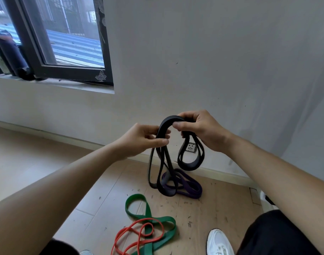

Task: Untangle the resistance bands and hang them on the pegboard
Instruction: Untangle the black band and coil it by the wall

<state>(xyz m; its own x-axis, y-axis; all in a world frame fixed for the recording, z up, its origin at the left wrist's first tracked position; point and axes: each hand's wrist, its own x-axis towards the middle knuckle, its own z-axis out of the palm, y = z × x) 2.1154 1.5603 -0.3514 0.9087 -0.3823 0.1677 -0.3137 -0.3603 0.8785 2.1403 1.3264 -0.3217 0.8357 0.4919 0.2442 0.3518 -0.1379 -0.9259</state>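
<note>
Both my hands hold a tangled black resistance band (164,126) up in front of the wall. My left hand (142,139) pinches its left strands, and my right hand (199,129) grips the top of the arch. Loops of the black band hang down on both sides, the left ones reaching the floor. A purple band (188,186) lies on the floor under them, partly wound among the black loops. Nearer me, a green band (148,214) and a thin red band (137,236) lie crossed over each other on the floor. No pegboard is in view.
A plain wall with a socket (190,147) low down stands right ahead. A dark-framed window (65,52) is at the upper left. My white shoe (219,242) and dark-trousered knee (279,234) are at the lower right on the scuffed wooden floor (102,199).
</note>
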